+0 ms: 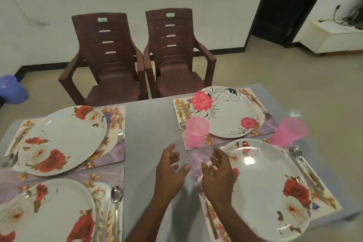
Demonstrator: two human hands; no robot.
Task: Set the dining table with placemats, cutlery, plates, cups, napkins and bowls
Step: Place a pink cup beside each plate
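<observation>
Both our hands hover empty over the grey table point(149, 124), left hand point(170, 171) and right hand point(218, 175) loosely open, between cups. 4 mats carry plates and cutlery. 1 pink cup point(196, 131) stands left of the far-right plate point(225, 112), another cup point(288, 131) right of it; 2 settings lack cups.

Dim, flat indoor light, soft overall. Overhead glare spot on near right plate point(261, 188). Right pink cup point(288, 131) motion-blurred; wide-angle bends the edges.
</observation>
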